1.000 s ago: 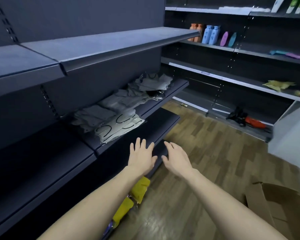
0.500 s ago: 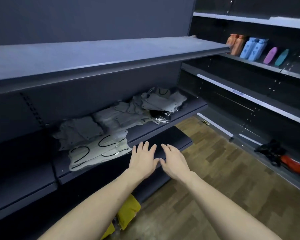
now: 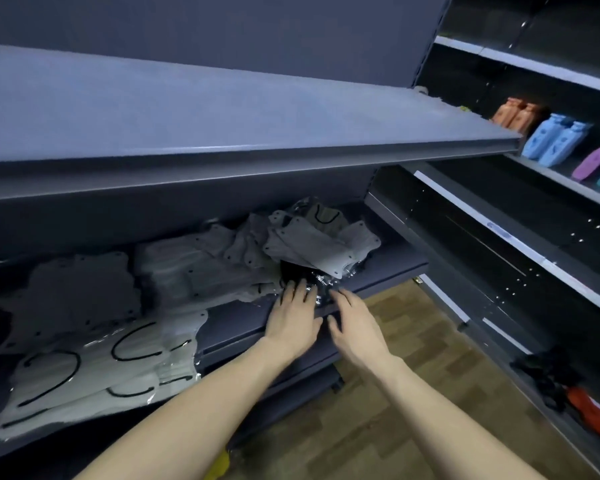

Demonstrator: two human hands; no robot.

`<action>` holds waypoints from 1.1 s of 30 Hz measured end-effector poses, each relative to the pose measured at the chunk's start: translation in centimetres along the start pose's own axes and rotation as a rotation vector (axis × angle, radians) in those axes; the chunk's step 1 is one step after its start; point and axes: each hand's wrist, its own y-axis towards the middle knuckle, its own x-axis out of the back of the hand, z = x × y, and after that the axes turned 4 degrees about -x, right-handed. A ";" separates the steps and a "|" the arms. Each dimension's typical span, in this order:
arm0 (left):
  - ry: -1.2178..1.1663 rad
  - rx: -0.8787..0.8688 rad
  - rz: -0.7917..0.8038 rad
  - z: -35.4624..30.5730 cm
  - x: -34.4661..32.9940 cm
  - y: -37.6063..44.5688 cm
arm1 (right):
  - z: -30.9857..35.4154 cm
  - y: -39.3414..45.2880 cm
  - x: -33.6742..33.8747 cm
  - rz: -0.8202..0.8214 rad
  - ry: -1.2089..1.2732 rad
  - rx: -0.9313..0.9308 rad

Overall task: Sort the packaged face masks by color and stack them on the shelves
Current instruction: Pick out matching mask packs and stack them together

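Note:
Packaged face masks lie along the middle shelf (image 3: 243, 323). Several grey masks (image 3: 201, 268) lie in a loose heap, with more grey ones (image 3: 323, 244) at the right. White masks with black ear loops (image 3: 94, 368) lie at the front left. A black mask in shiny clear wrap (image 3: 302, 273) sits under the right grey heap. My left hand (image 3: 293, 317) reaches flat over the shelf, its straight fingertips at the black pack. Beside it, my right hand (image 3: 355, 322) hovers over the shelf's front edge with fingers spread, holding nothing.
A bare grey shelf (image 3: 222, 129) juts out above the masks. To the right stands another rack with orange bottles (image 3: 516, 114), blue bottles (image 3: 555, 140) and small pink and teal items (image 3: 593, 162). Black and orange items (image 3: 568, 386) lie low right. A yellow pack (image 3: 219, 464) shows below.
Both hands have moved forward and up from in front of the lower shelf to the black pack on the middle shelf. The view has closed in on the shelf.

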 end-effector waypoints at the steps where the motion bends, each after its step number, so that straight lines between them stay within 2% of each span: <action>1: 0.030 0.015 -0.001 0.0 -0.2 0.7 | -0.2 1.1 -0.2 0.000 -0.014 0.045; 7: 0.127 0.106 -0.066 1.2 -0.8 4.0 | -1.8 7.7 -1.9 0.058 -0.148 0.188; 17: 0.183 0.400 -0.252 -1.3 -2.0 5.1 | -1.9 14.5 -2.9 0.029 0.036 0.311; 20: 0.240 0.453 -0.242 -1.9 -2.1 5.4 | -2.4 14.8 -3.4 0.022 0.068 0.333; 24: 0.278 0.556 -0.140 -2.5 -1.4 6.3 | -3.3 15.3 -3.1 0.009 0.082 0.341; 33: 0.180 0.455 -0.125 -0.1 1.2 4.4 | -1.3 15.2 -2.4 -0.020 0.050 0.363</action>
